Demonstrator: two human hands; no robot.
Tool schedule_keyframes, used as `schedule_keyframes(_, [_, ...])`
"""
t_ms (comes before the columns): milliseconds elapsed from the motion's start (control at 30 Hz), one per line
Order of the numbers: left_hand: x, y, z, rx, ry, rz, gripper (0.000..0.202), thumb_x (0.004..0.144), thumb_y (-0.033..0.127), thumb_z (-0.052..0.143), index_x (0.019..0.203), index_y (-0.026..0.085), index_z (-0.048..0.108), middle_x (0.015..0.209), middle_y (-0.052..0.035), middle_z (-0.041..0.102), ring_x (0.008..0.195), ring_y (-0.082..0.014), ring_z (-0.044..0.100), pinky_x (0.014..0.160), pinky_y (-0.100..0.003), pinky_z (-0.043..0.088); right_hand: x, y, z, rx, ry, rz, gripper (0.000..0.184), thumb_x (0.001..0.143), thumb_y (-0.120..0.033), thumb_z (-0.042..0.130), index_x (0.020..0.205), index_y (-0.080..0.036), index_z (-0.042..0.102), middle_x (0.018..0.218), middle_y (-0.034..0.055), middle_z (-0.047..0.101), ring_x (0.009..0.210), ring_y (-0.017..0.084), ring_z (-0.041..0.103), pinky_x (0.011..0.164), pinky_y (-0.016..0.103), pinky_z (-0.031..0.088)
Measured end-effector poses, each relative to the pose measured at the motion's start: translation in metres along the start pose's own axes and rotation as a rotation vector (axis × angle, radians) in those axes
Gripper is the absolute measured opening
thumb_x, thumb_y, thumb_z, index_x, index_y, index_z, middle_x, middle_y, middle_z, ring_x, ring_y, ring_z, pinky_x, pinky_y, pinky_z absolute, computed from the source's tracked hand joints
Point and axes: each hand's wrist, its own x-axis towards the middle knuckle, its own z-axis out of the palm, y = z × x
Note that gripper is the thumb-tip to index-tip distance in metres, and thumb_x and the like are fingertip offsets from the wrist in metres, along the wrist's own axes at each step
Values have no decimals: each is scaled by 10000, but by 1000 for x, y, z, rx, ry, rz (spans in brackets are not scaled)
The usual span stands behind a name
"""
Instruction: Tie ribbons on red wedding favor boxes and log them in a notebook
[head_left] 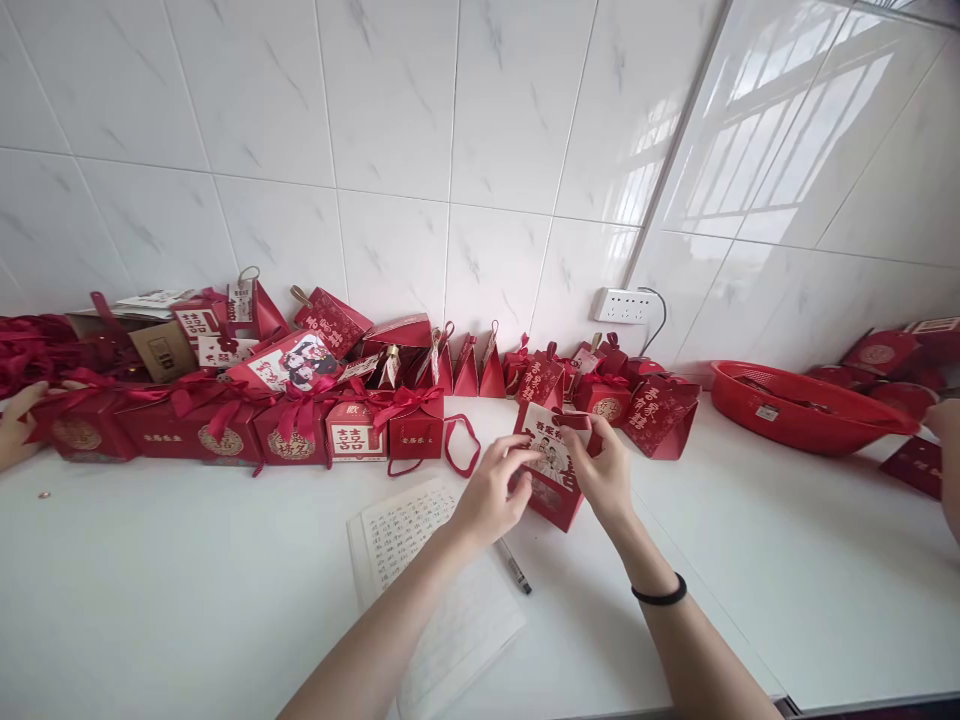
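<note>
A small red gift box (pixel 553 480) with a picture on its front stands on the white table (pixel 187 590) in front of me. My left hand (pixel 495 493) pinches the box's left upper edge with bent fingers. My right hand (pixel 606 470) grips the box's right side near the top flap; a black band circles that wrist. Both hands are closed on the box. A sheet of handwritten paper (pixel 420 570) lies under my left forearm, with a pen (pixel 514 567) beside it.
A long row of red gift boxes with ribbons (pixel 300 400) lines the tiled wall. A red basin (pixel 806 408) sits at the right. Another person's hand (pixel 16 425) shows at the far left edge, one more hand (pixel 946 430) at the far right. A wall socket (pixel 626 305) hangs behind.
</note>
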Motion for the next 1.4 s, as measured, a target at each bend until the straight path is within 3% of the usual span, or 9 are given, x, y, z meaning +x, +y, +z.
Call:
schedule_keyframes(100, [0, -11, -11, 71, 145, 23, 197, 828, 139, 457, 989, 218, 539, 1069, -67, 550, 1081, -180, 520, 944, -361, 447, 0, 4, 2, 91, -46, -31, 201, 813, -392, 508, 813, -193, 476, 694, 6, 550, 577, 133, 494, 515, 231, 390])
schedule_keyframes(200, [3, -16, -16, 111, 186, 79, 221, 836, 169, 482, 1053, 208, 481, 1075, -74, 538, 1083, -177, 506, 947, -354, 433, 0, 5, 6, 112, -175, -96, 191, 824, -379, 497, 794, -192, 474, 662, -7, 515, 557, 126, 474, 514, 232, 379])
schedule_keyframes(300, [18, -10, -18, 158, 209, 122, 284, 831, 219, 512, 1106, 194, 448, 1152, -100, 510, 1140, -202, 472, 968, -382, 405, 0, 3, 10, 129, -203, -134, 195, 836, -390, 485, 846, -195, 484, 693, -3, 517, 592, 133, 492, 546, 244, 396])
schedule_keyframes(400, [42, 1, -18, 212, 88, 126, 258, 793, 281, 573, 1018, 198, 478, 1084, -72, 572, 1070, -219, 523, 926, -402, 414, -1, 3, 13, 124, -211, -156, 220, 843, -418, 476, 873, -201, 454, 758, 14, 536, 671, 153, 531, 610, 278, 432])
schedule_keyframes(500, [62, 6, -18, 195, -77, 23, 162, 779, 304, 585, 853, 207, 479, 819, 3, 619, 769, -164, 604, 709, -303, 474, -2, 7, 16, 136, -180, -176, 240, 844, -428, 476, 917, -207, 419, 845, 39, 556, 768, 177, 559, 666, 309, 460])
schedule_keyframes(600, [70, 3, -18, 119, -85, -64, 124, 819, 311, 531, 795, 208, 466, 716, 34, 599, 629, -122, 599, 571, -226, 439, -3, 13, 18, 153, -146, -200, 256, 845, -375, 499, 1013, -207, 404, 914, 57, 559, 856, 189, 569, 695, 312, 476])
schedule_keyframes(833, [68, 3, -24, 85, -135, -17, 96, 862, 284, 482, 849, 217, 549, 805, 43, 658, 684, -96, 631, 637, -209, 465, -7, 4, 19, 89, -117, -233, 126, 848, -295, 501, 935, -203, 500, 889, 46, 598, 785, 169, 575, 682, 290, 470])
schedule_keyframes(1133, [63, 0, -25, -195, -202, -86, 245, 803, 147, 492, 1019, 189, 599, 1025, -28, 650, 952, -132, 614, 837, -253, 517, -6, -3, 13, 182, -145, -48, 117, 817, -322, 517, 816, -205, 503, 732, -11, 560, 609, 126, 500, 546, 236, 404])
schedule_keyframes(1400, [61, 0, -23, -267, -184, -102, 303, 785, 118, 458, 1036, 189, 612, 1164, -57, 551, 942, -144, 605, 851, -298, 527, -4, -2, 16, 242, -102, -7, 167, 816, -350, 525, 872, -198, 566, 830, 13, 606, 717, 146, 545, 630, 255, 436])
